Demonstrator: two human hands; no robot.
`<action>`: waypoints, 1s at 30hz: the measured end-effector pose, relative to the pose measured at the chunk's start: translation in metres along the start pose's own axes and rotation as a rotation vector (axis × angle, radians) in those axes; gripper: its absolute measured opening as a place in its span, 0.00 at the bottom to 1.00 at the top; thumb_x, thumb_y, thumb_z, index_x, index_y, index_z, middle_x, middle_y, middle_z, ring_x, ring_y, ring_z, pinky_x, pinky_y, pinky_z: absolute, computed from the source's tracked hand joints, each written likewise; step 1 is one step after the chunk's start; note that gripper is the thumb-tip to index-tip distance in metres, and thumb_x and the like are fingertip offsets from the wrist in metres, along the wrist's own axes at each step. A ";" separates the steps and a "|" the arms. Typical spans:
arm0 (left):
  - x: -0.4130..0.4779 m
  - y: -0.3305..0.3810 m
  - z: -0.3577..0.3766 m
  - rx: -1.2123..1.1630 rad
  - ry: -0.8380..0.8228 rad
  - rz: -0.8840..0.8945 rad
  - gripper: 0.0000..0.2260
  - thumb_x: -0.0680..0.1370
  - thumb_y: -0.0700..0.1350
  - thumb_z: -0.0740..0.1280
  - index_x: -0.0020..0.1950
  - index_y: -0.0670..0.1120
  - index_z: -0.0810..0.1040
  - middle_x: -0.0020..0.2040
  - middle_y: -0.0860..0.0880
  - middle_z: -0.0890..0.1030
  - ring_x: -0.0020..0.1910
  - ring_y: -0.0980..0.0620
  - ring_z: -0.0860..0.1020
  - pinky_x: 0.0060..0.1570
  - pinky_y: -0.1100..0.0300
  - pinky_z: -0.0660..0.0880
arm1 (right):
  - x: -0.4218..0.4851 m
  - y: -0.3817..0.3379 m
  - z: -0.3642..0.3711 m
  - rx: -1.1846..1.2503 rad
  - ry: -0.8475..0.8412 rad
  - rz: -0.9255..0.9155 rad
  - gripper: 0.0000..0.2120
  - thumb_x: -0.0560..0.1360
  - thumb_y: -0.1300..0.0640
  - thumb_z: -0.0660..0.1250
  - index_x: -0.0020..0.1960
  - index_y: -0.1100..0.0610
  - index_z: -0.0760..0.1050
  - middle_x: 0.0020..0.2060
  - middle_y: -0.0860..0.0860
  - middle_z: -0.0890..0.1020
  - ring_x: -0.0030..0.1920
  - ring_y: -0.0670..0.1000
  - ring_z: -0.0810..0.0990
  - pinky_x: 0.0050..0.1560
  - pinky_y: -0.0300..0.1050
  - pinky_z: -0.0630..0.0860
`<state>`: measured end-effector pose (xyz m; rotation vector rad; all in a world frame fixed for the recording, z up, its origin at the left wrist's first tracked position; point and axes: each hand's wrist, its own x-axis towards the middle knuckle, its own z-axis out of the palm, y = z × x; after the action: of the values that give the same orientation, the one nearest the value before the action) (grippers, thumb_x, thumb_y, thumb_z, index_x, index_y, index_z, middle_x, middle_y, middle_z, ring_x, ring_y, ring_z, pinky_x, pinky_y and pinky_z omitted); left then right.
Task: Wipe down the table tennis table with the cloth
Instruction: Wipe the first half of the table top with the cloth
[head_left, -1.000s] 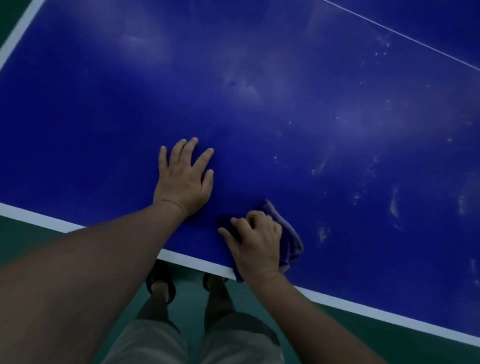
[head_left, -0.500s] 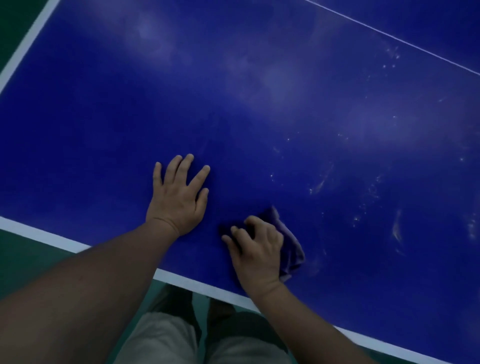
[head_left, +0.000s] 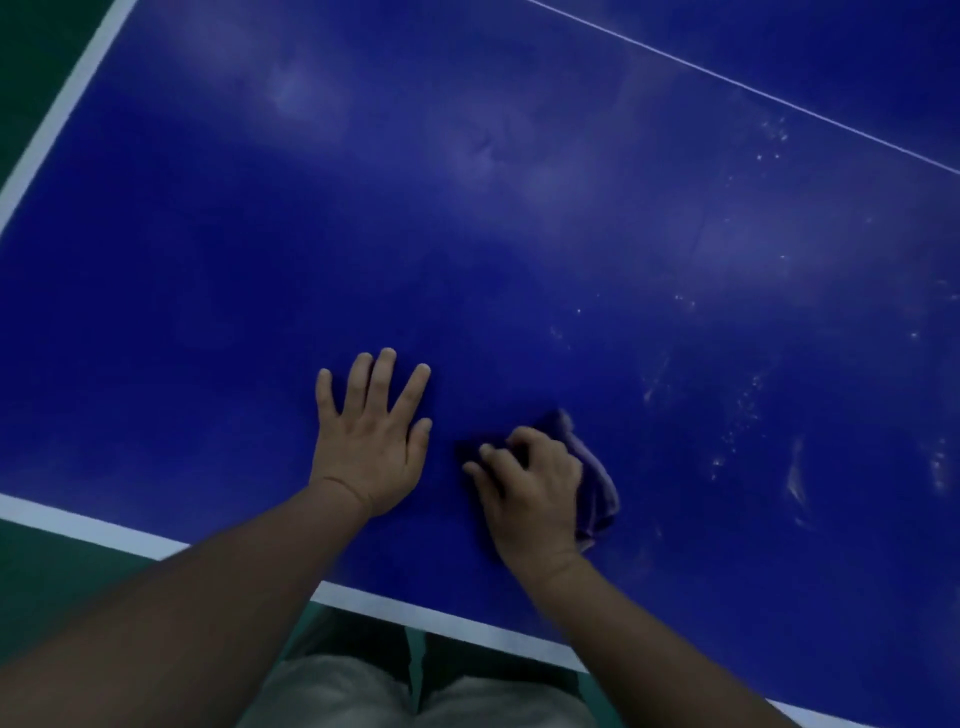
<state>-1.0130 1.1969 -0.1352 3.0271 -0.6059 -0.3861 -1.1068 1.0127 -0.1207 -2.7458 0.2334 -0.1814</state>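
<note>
On the blue table (head_left: 467, 234), left hand (head_left: 371, 447) flat, right hand (head_left: 535, 499) gripping cloth (head_left: 597, 486).

Your forearms are bare all the way to the frame edge, one at the lower left and one at the lower right. Your left hand (head_left: 371, 447) and right hand (head_left: 535, 499) are bare as well, the nails short. At the bottom centre you wear a pale greyish-beige fabric garment (head_left: 358, 691) over both thighs, softly creased, with a dark seam-like gap between the legs.
</note>
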 end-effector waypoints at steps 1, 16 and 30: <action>0.000 0.000 -0.001 0.006 -0.012 0.005 0.29 0.81 0.60 0.46 0.82 0.52 0.56 0.80 0.42 0.54 0.78 0.40 0.53 0.74 0.32 0.48 | 0.010 -0.007 0.005 0.011 -0.025 -0.079 0.12 0.79 0.45 0.67 0.49 0.53 0.81 0.50 0.54 0.78 0.45 0.56 0.76 0.45 0.51 0.68; 0.089 -0.019 -0.036 -0.086 0.027 0.182 0.26 0.80 0.57 0.54 0.75 0.48 0.70 0.73 0.41 0.68 0.73 0.39 0.65 0.74 0.38 0.57 | 0.093 -0.006 0.014 -0.039 0.093 0.102 0.12 0.78 0.47 0.68 0.50 0.55 0.82 0.50 0.56 0.79 0.46 0.57 0.76 0.43 0.53 0.70; 0.218 0.008 -0.060 -0.152 0.155 0.226 0.17 0.79 0.53 0.58 0.63 0.45 0.74 0.64 0.42 0.71 0.64 0.42 0.68 0.67 0.43 0.62 | 0.154 0.012 0.011 -0.042 0.123 0.228 0.09 0.77 0.49 0.72 0.48 0.56 0.81 0.49 0.55 0.77 0.46 0.57 0.75 0.44 0.54 0.69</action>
<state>-0.8062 1.1053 -0.1279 2.7723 -0.8528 -0.1763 -0.9565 0.9774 -0.1206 -2.7246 0.5863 -0.2864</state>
